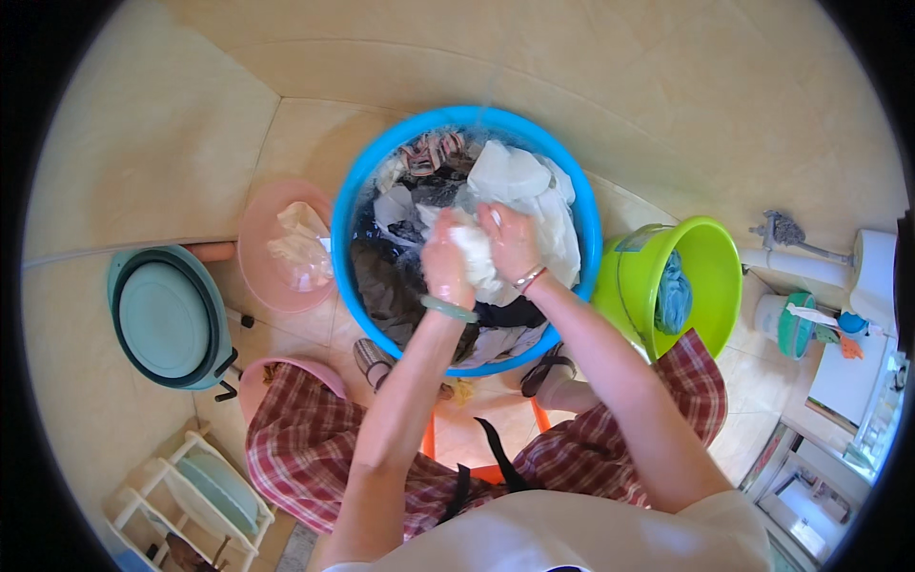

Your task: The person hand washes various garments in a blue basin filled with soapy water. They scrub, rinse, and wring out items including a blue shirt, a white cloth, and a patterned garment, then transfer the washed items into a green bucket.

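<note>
Hands first: my left hand (446,265) and right hand (508,240) both grip the white cloth (519,205), bunched over the blue basin's (355,205) middle. I'd rub fold against fold, low over the water. Beside the basin's right rim stands the green bucket (717,262); left, the pink bowl (257,243).

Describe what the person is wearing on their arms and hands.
Both forearms are bare, with no sleeves or gloves. The left hand has a pale green bangle at the wrist; the right hand has a thin bracelet at its wrist.
</note>
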Demonstrator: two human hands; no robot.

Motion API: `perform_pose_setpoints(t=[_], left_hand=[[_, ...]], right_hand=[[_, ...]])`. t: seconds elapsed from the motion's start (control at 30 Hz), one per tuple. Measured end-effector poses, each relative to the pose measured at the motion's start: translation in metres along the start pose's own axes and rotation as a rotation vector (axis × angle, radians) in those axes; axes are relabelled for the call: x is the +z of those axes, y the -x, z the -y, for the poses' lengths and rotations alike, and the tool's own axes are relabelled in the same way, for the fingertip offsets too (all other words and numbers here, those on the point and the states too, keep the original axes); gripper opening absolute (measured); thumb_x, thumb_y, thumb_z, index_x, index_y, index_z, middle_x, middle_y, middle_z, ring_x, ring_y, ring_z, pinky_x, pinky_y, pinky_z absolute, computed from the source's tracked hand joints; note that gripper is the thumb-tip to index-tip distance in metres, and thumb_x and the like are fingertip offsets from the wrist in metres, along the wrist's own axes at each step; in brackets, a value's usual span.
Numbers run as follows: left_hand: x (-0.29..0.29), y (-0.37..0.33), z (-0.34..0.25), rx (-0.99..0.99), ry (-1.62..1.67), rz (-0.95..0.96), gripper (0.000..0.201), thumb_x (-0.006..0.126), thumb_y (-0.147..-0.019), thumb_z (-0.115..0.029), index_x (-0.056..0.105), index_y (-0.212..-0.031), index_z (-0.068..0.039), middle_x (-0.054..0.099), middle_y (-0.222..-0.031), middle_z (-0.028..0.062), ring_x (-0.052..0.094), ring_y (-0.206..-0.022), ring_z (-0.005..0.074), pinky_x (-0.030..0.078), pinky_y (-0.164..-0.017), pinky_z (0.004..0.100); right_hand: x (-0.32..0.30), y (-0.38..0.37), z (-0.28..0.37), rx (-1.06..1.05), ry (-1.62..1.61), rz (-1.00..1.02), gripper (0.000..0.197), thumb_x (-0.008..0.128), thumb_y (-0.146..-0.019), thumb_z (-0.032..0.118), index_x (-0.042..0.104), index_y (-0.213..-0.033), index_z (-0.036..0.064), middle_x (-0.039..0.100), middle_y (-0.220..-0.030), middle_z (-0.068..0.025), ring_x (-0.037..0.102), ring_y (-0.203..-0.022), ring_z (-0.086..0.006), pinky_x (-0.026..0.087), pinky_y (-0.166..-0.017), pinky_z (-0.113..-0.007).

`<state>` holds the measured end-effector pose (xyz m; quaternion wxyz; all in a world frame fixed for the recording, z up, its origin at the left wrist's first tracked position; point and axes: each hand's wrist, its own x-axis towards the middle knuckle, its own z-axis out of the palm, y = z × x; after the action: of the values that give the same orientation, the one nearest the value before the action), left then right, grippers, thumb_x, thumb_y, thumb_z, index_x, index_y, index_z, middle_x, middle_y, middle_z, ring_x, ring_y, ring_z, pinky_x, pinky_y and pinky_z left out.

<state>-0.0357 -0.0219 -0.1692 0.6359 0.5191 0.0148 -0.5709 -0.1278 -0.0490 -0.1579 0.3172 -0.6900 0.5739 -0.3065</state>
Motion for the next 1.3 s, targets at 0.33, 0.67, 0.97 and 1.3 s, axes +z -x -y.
perform_pose_setpoints(t=[0.33,0.67,0.97,1.3], left_hand=[[0.004,0.005,0.008,0.073,-1.405,0.461,0.050,0.050,-0.095,-0.042,0.050,-0.130,-0.007,0.060,-0.117,0.0215,0.058,-0.108,0.0352,0.044,-0.089,0.0366],[0.160,0.033,-0.143,0.797,-0.559,0.581,0.045,0.042,-0.100,-0.028,0.044,-0.136,0.000,0.049,-0.134,0.0198,0.045,-0.127,0.0276,0.035,-0.104,0.0347],[0.172,0.033,-0.190,0.510,-0.215,0.683,0.048,0.042,-0.100,-0.028,0.039,-0.140,-0.003,0.037,-0.146,0.0101,0.034,-0.136,0.0221,0.030,-0.110,0.0367],[-0.040,-0.067,-0.027,-0.006,-0.611,0.063,0.058,0.063,-0.085,-0.011,0.043,-0.139,-0.013,0.051,-0.130,0.0121,0.057,-0.104,0.0174,0.049,-0.076,0.0332]], right_hand=[[-0.091,-0.070,0.021,-0.014,-0.259,-0.097,0.040,0.048,-0.098,0.026,0.051,-0.130,0.0026,0.056,-0.129,-0.0125,0.054,-0.117,-0.0259,0.046,-0.093,-0.035],[-0.164,-0.143,0.158,-0.297,-0.800,-0.370,0.048,0.046,-0.099,0.023,0.040,-0.135,-0.0076,0.050,-0.133,-0.0158,0.047,-0.125,-0.0263,0.043,-0.100,-0.039],[-0.148,-0.131,0.163,-0.317,-0.853,-0.315,0.042,0.045,-0.100,0.022,0.047,-0.130,-0.0070,0.054,-0.128,-0.0152,0.052,-0.119,-0.0231,0.046,-0.096,-0.035],[-0.045,-0.050,-0.006,-0.060,0.336,0.272,0.042,0.065,-0.083,0.037,0.059,-0.123,0.0240,0.061,-0.115,-0.0139,0.058,-0.106,-0.0314,0.045,-0.087,-0.045]])
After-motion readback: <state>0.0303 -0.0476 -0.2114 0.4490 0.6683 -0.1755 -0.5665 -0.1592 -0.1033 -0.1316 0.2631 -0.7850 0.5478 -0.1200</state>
